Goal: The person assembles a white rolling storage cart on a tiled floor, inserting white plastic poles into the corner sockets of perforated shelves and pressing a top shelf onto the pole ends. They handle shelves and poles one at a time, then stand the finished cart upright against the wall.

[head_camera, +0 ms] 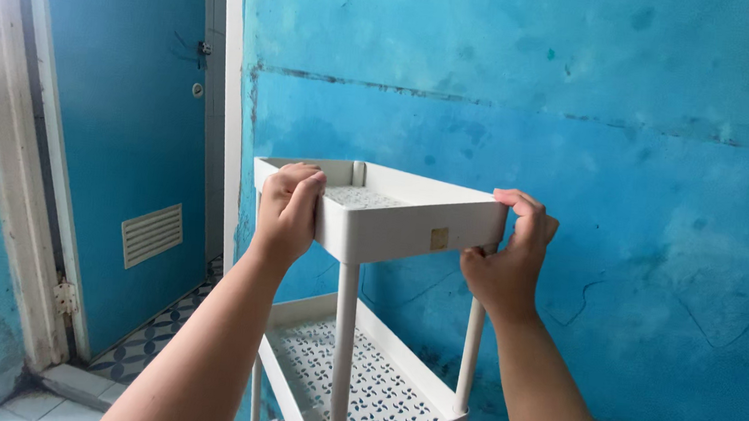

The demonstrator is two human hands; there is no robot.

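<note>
A white plastic shelf rack [391, 225] with two visible tiers stands before a blue wall. Its top tray has a perforated floor and plain walls. My left hand [288, 208] grips the top tray's left rim, fingers curled over the edge. My right hand [509, 257] grips the tray's right corner, fingers over the rim and thumb below. The lower tray [360, 388] has a patterned perforated floor and hangs on white posts [343, 351].
A worn blue wall [578, 120] fills the right side. To the left is a blue door [123, 128] with a white vent grille [152, 234], a white door frame [13, 164] and patterned floor tiles [150, 340] beyond a raised sill.
</note>
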